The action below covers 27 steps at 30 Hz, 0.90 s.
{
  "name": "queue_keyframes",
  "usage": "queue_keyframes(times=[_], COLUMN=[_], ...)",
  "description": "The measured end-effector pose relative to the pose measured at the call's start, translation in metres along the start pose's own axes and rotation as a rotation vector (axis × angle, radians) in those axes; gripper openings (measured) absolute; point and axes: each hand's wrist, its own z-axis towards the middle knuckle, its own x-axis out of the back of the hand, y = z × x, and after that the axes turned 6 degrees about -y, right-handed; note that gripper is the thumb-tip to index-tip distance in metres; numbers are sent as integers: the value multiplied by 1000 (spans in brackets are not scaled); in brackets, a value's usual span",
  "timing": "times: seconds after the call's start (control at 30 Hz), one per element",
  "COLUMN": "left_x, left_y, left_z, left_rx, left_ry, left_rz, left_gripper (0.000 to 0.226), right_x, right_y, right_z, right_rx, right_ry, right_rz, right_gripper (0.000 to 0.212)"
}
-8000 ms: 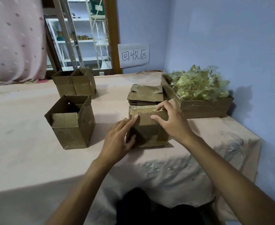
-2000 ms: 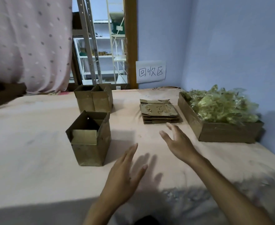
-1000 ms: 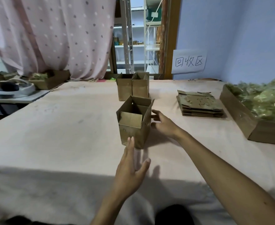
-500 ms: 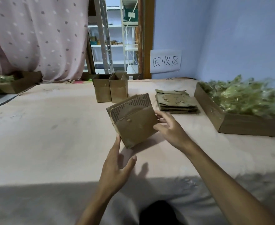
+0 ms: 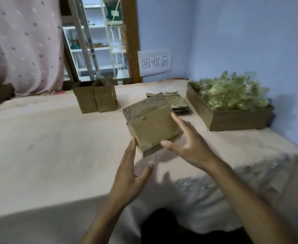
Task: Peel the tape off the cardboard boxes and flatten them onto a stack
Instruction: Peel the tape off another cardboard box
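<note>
A small brown cardboard box (image 5: 151, 125) hangs tilted above the table, its closed bottom turned toward me. My right hand (image 5: 188, 145) holds it from the right, thumb on the lower edge and fingers along the right side. My left hand (image 5: 128, 175) reaches up from below with straight fingers, a fingertip touching the box's lower left edge. Behind the held box lies the stack of flattened boxes (image 5: 178, 104). Two more upright open boxes (image 5: 85, 99) (image 5: 106, 97) stand side by side at the back of the table.
A pink cloth covers the table (image 5: 48, 147). A shallow cardboard tray (image 5: 232, 118) heaped with crumpled clear tape (image 5: 232, 92) sits at the right by the blue wall. A paper sign (image 5: 155, 62) hangs on the back wall. A curtain and shelves are behind.
My right hand took the box that stood on the table, lifted and tipped it bottom toward me. It has moved right, and my left hand has risen to its lower edge.
</note>
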Motion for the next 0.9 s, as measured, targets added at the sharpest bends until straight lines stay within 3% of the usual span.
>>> queue_keyframes(times=[0.13,0.4,0.53,0.67,0.77,0.9], left_x=[15,51,57,53,46,29], left_y=[14,47,54,51,56,67], left_z=[8,31,46,58,70,89], left_rx=[-91,-392,-392,-408,-447,-461], left_ry=[-15,-14,-141,-196,-206,-210], left_rz=[91,426,406,404,404,434], left_gripper=[96,102,104,101,104,108], right_x=[9,16,6,-2,-3,8], right_y=[0,2,14,29,35,39], right_z=[-2,-11,-14,-19,-18,-14], right_rx=[-2,-62,-112,-167,-184,-158], right_ry=[74,57,27,40,75,287], right_rz=[31,416,514,598,563,258], right_gripper=[86,68,51,48,48,34])
